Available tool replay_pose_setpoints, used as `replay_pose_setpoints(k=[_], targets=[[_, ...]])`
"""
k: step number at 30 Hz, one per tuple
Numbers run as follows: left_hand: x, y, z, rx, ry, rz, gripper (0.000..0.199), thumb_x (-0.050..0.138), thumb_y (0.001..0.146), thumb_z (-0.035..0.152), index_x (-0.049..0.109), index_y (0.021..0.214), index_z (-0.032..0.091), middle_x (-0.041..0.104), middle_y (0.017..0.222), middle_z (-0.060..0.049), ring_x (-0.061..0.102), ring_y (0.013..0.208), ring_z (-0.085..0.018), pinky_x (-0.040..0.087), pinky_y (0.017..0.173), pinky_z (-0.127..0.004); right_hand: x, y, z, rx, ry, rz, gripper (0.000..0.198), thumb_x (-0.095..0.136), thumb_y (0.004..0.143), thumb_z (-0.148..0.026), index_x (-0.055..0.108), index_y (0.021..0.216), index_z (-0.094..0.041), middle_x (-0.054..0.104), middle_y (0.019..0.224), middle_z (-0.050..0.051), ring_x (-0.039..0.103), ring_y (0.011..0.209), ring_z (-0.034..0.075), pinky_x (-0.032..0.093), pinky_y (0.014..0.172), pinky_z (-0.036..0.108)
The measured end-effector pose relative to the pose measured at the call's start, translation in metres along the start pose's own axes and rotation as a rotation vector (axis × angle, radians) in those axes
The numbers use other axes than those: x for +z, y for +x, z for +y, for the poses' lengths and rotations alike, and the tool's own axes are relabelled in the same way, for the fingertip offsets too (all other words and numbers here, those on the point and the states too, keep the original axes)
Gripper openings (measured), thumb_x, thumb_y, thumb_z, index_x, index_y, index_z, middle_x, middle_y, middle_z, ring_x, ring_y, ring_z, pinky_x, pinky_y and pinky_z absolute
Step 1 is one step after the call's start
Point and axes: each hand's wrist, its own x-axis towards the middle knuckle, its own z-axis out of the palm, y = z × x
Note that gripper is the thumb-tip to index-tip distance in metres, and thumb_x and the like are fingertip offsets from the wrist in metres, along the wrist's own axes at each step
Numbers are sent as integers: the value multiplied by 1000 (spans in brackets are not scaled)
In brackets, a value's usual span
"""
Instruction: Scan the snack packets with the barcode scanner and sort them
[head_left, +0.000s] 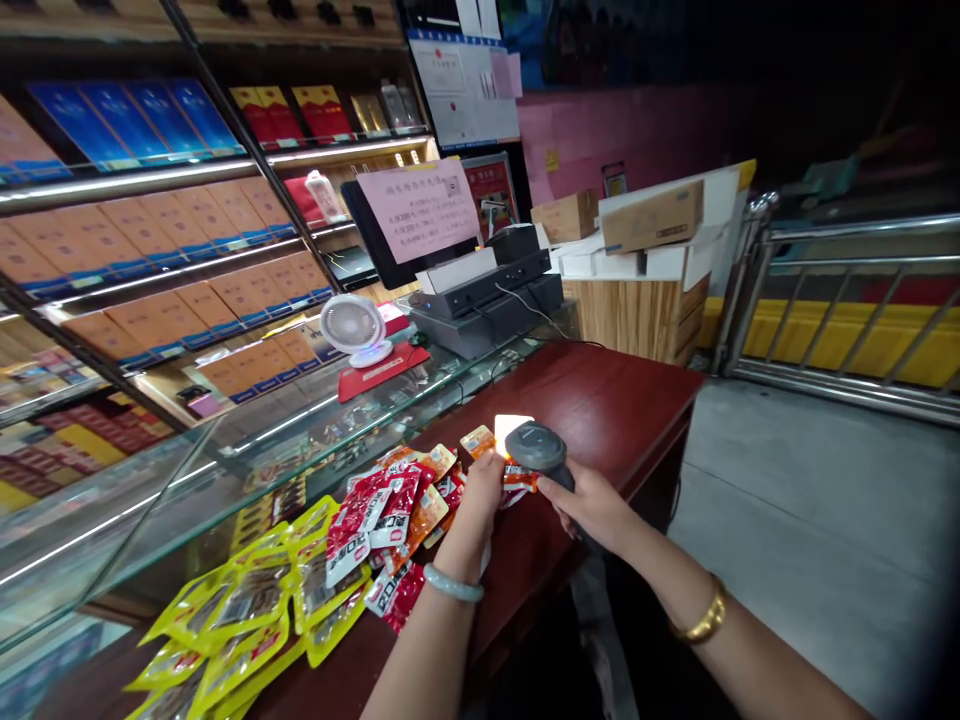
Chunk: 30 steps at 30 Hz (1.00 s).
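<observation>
My right hand [592, 505] is wrapped around the handle of a dark grey barcode scanner [535, 446]. Its head points at a snack packet [519, 476] with orange and red on it, whose far end glows white under the scanner's light. That packet is pinched in my left hand [484, 485], close beside the scanner head; the fingertips are partly hidden. Left of this hand lies a loose pile of red-and-white packets [375, 510] mixed with orange packets [426, 515]. Nearer to me, yellow-edged clear packets [251, 595] overlap in a heap.
A dark red wooden counter [592, 390] carries the packets. Along its far side runs a glass display case [247, 440] with a small white fan [352, 328] and a monitor [375, 240] beyond. Boxed shelves stand behind; a metal railing [855, 320] is at the right.
</observation>
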Motion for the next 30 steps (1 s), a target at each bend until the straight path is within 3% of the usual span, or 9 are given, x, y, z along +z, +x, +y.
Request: replay_pose_setpoints(k=[4,7,14,16,18,21,23,26,30], targets=[[2,-1,2,-144,-325,-167,32,47,92,51,55,86,20,48,56,5,45,43,-9,37,44,-21,-4,-5,17,17,11,27,39,58,87,-58,53,97,-21,49,50,-9,51,37,11,42,38,21],[13,5,9,-159,-361,-276,30,60,87,48,55,89,19,48,54,6,44,41,-7,30,40,-16,-14,-8,33,53,18,81,40,56,86,-60,51,97,-21,46,47,-11,49,36,11,42,38,21],[54,55,45,-80,-495,-322,32,71,82,41,62,94,13,63,75,-3,57,57,-10,47,58,-22,-38,-13,42,129,-8,143,40,56,85,-60,48,95,-22,47,49,-11,49,37,11,41,37,21],[51,65,50,36,-279,-227,27,67,86,33,64,103,13,67,87,-7,63,70,-14,50,70,-27,-43,-14,40,127,-22,157,39,56,85,-59,47,93,-22,48,49,-11,49,37,11,41,37,21],[39,65,48,194,76,-17,28,64,86,27,64,113,15,68,101,-11,65,89,-19,49,84,-31,-46,-15,37,121,-43,168,39,56,85,-59,48,92,-22,48,49,-11,49,37,11,41,38,21],[17,52,34,304,546,203,26,58,89,33,68,107,17,67,107,-13,61,106,-26,43,95,-38,-45,-15,33,123,-61,171,36,56,86,-57,48,92,-22,48,49,-10,50,37,11,41,38,22],[8,40,22,263,734,185,35,57,88,47,70,100,16,67,106,-15,59,108,-31,43,94,-43,-42,-13,32,128,-69,169,34,57,86,-55,47,92,-22,48,49,-10,51,38,11,42,38,22],[6,26,8,247,844,110,56,64,78,63,67,110,17,62,119,-17,53,116,-36,41,95,-47,-35,-11,35,124,-89,172,34,58,86,-54,48,92,-22,47,49,-11,51,38,12,43,39,22],[15,23,1,319,853,66,59,71,74,58,62,117,19,59,126,-15,48,122,-35,36,100,-48,-26,-11,44,119,-120,201,37,58,86,-56,50,99,-22,48,49,-11,53,38,12,43,39,22]])
